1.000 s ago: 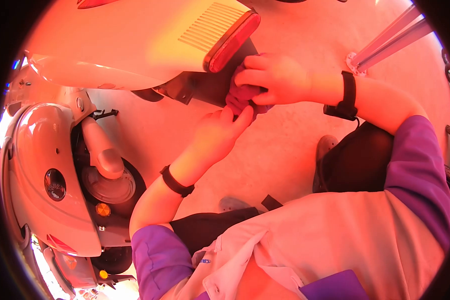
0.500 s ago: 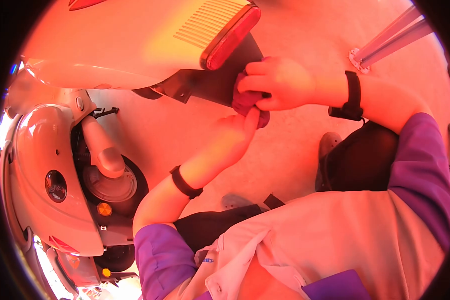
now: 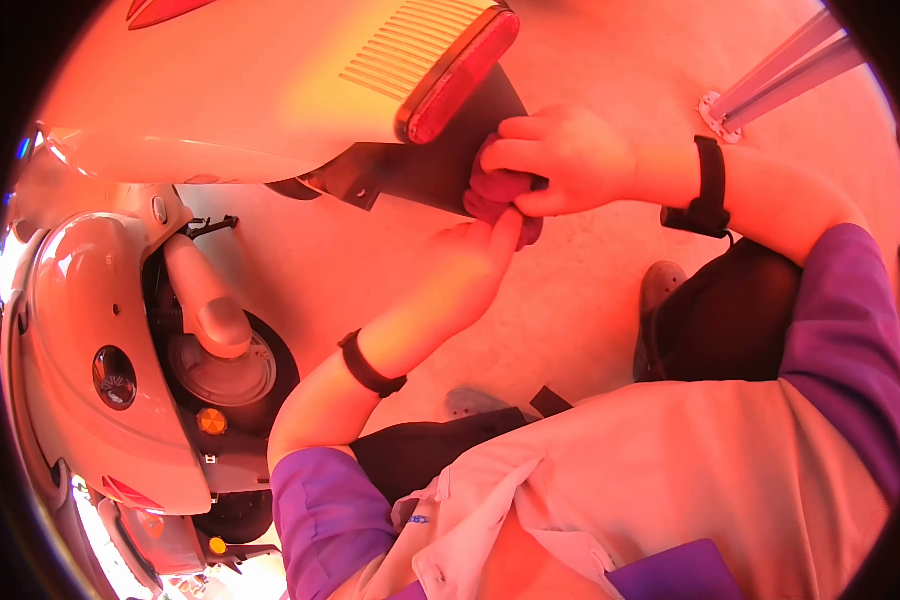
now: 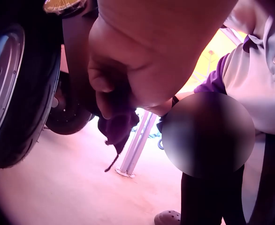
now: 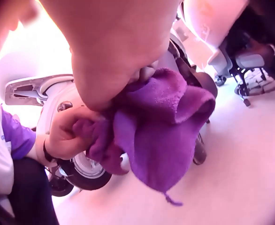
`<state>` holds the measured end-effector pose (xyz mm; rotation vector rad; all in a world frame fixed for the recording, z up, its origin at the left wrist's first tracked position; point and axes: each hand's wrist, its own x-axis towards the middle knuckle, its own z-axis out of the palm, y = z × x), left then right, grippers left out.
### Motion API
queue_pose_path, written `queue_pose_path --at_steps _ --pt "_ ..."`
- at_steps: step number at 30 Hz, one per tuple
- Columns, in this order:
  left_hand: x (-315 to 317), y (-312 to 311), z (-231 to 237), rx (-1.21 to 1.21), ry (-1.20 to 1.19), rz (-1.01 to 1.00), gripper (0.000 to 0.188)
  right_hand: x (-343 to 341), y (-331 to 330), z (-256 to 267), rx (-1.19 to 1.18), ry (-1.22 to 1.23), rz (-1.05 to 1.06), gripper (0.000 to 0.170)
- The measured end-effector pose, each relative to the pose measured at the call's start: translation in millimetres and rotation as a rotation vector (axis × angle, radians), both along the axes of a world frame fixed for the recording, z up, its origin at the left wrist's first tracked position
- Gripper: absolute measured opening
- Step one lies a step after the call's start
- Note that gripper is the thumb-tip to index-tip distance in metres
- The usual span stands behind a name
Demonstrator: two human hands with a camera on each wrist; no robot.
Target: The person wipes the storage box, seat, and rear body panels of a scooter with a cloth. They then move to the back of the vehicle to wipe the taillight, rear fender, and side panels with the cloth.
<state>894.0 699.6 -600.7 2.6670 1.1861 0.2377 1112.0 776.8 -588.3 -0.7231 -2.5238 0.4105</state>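
Both hands grip a crumpled purple cloth (image 3: 500, 190) beside the dark rear flap (image 3: 430, 172) of a light-coloured scooter (image 3: 230, 90). My right hand (image 3: 570, 165) has its fingers curled round the upper part. Lower down, my left hand (image 3: 475, 260) pinches the cloth's near end. In the right wrist view the cloth (image 5: 161, 131) hangs in folds with a thin string at its tip, and my left hand (image 5: 69, 133) holds a bunched part of it. In the left wrist view my left hand (image 4: 142, 61) has curled fingers, with dark cloth (image 4: 116, 129) hanging below.
A second scooter (image 3: 100, 340) stands at the left, its wheel (image 3: 225, 370) facing the hands. A red tail light (image 3: 460, 80) sits just above the cloth. At the upper right, metal posts (image 3: 785, 75) meet the floor. A shoe (image 3: 660, 285) rests on the floor near the knee.
Since the earliest frame, my left hand has moved slightly right and its fingers have closed more on the cloth. My right hand has shifted slightly right. The scooter's rear appears slightly further left.
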Motion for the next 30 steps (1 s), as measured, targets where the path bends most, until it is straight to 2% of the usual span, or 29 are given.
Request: queue_pose_path --at_steps 2,6,8,11,14,17,20,23,26,27,30 --pt "-10 7 6 0.128 -0.088 0.028 0.038 2 14 14 0.123 0.071 0.001 0.039" --pt "-12 22 39 0.245 -0.138 0.112 0.042 -2 26 29 -0.016 0.337 -0.211 0.043" --pt "-8 21 39 0.237 -0.092 0.105 0.042 -1 19 11 -0.067 0.293 -0.172 0.050" --pt "8 3 19 0.082 0.094 0.016 0.041 13 13 -33 -0.024 0.228 -0.072 0.060" --pt "9 -2 3 0.091 -0.061 -0.100 0.039 24 0 -43 -0.113 0.175 -0.078 0.059" --pt "4 1 7 0.093 -0.138 -0.203 0.040 29 -5 -38 -0.218 0.125 -0.084 0.058" --pt "-3 6 27 0.158 -0.104 -0.166 0.039 31 5 -30 -0.307 0.064 -0.008 0.060" --pt "-4 12 42 0.288 -0.179 -0.088 0.039 32 19 3 -0.207 -0.103 -0.039 0.057" --pt "-5 13 46 0.406 -0.207 -0.028 0.040 25 39 29 0.076 0.227 -0.089 0.055" --pt "-6 14 46 0.394 -0.206 -0.021 0.039 24 45 27 0.144 0.271 -0.120 0.055" --pt "-5 15 43 0.319 -0.131 -0.008 0.035 6 34 15 0.086 0.363 -0.117 0.053"
